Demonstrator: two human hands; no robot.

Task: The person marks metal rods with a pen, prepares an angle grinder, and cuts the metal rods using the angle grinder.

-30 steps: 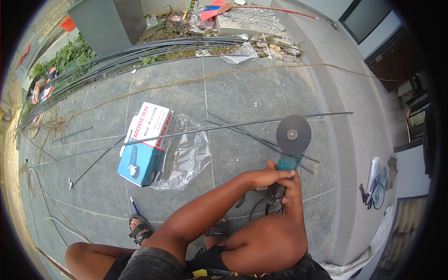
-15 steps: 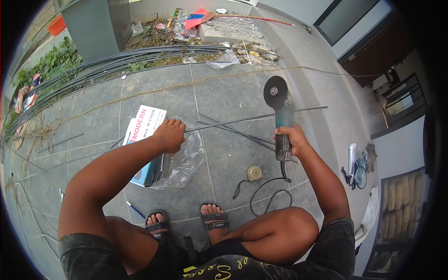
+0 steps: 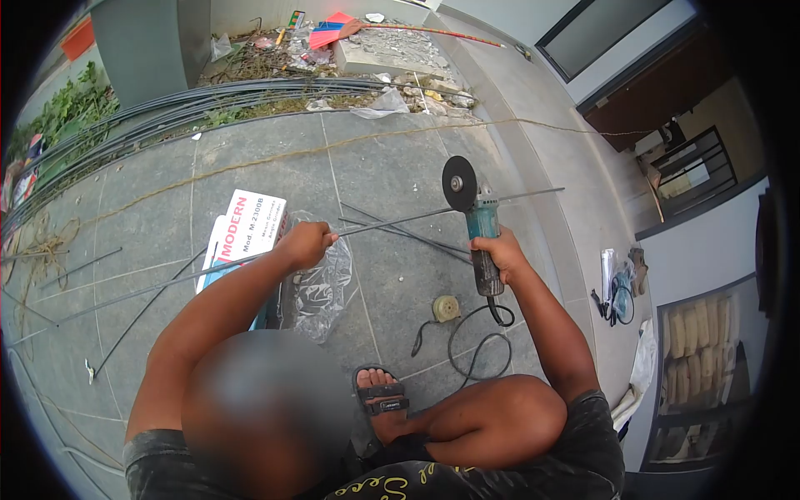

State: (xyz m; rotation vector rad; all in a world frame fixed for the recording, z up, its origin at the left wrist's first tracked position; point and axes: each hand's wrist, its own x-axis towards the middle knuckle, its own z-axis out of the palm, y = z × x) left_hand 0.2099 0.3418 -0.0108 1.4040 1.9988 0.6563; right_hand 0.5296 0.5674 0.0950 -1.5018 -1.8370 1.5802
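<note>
My left hand [image 3: 306, 245] is closed around a long thin steel rod [image 3: 392, 222], which runs from the lower left across to the upper right. In my right hand [image 3: 503, 253] is a teal and black angle grinder [image 3: 482, 223], gripped by its body with the fingers wrapped round it. Its dark cutting disc [image 3: 458, 183] has its lower edge close to the rod; whether they touch I cannot tell. The rod passes behind the grinder and reappears beyond it. Below, the grinder's black cord [image 3: 460, 368] lies coiled on the tiles.
Beside my left hand stands a MODERN box [image 3: 250, 223] with a clear plastic bag [image 3: 323, 287]. A round tape measure [image 3: 447, 308] and crossed loose rods [image 3: 417, 232] lie on the floor. Farther off are a rope [image 3: 275, 157], bundled rods [image 3: 250, 90] and a broom [image 3: 331, 32]. A blurred patch covers the lower left.
The grinder's disc has come down nearer the rod, and the grinder is tilted more. My whole view has shifted slightly. Both hands keep their grip. A blurred patch now hides my left foot.
</note>
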